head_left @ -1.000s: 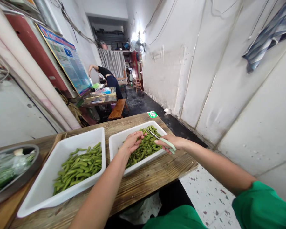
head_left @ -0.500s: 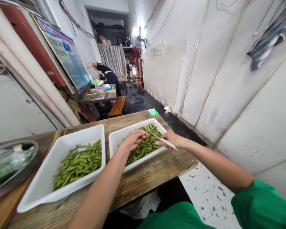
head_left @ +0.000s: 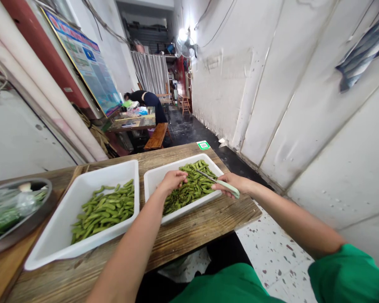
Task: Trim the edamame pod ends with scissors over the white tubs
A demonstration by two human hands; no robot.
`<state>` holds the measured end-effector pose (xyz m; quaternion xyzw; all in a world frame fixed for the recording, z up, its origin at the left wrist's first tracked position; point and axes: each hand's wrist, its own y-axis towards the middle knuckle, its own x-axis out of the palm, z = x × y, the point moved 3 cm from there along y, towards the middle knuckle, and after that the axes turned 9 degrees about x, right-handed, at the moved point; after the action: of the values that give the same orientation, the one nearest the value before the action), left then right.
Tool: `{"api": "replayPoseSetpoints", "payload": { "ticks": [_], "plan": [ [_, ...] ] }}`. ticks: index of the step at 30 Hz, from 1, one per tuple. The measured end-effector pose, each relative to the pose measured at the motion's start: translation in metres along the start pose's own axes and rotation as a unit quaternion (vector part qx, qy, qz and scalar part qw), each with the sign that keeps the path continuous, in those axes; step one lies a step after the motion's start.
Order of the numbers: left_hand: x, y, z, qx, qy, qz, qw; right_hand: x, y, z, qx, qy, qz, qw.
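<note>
My right hand (head_left: 230, 185) grips pale-green-handled scissors (head_left: 229, 188), their blades pointing left and away over the pods. My left hand (head_left: 173, 181) hovers above the left part of the right-hand white tray (head_left: 151, 176), its fingers curled together. Whatever lies between those fingertips is hidden or too small to make out. Green soybean pods (head_left: 194, 185) fill much of this tray, with darker bits among them near the left hand. A larger white tray (head_left: 58, 248) to the left holds a heap of green pods (head_left: 105, 210). The scissor tips are apart from my left fingers.
A metal basin (head_left: 47, 202) with bagged green vegetables stands at the far left of the wooden table (head_left: 208, 214). A green code card (head_left: 203, 145) lies at the table's far edge. Beyond are a bench (head_left: 157, 136) and a person (head_left: 153, 101) bent over another table.
My left hand has drawn back left from the scissor tips. The scissors in my right hand have shifted slightly right. The person in the background bends lower.
</note>
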<state>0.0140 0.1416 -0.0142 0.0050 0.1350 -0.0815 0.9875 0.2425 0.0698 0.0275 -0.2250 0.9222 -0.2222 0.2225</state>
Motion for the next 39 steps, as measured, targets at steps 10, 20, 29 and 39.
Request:
{"api": "replayPoseSetpoints", "payload": {
  "ticks": [10, 20, 29, 39],
  "plan": [
    [0.0, 0.004, -0.007, 0.067, 0.205, -0.02, 0.976, 0.0, 0.008, 0.006, -0.007, -0.007, 0.0, 1.0],
    [0.004, -0.01, 0.013, -0.029, -0.168, -0.125, 0.977, 0.006, 0.013, 0.005, -0.03, -0.043, -0.005, 0.999],
    [0.013, -0.013, 0.021, 0.0, -0.168, -0.137, 0.976, 0.011, 0.004, -0.013, -0.065, -0.073, -0.021, 0.995],
    [0.015, -0.012, 0.014, -0.005, -0.126, -0.138, 0.982, 0.004, 0.015, -0.01, -0.118, -0.213, 0.112, 0.964]
  ]
}}
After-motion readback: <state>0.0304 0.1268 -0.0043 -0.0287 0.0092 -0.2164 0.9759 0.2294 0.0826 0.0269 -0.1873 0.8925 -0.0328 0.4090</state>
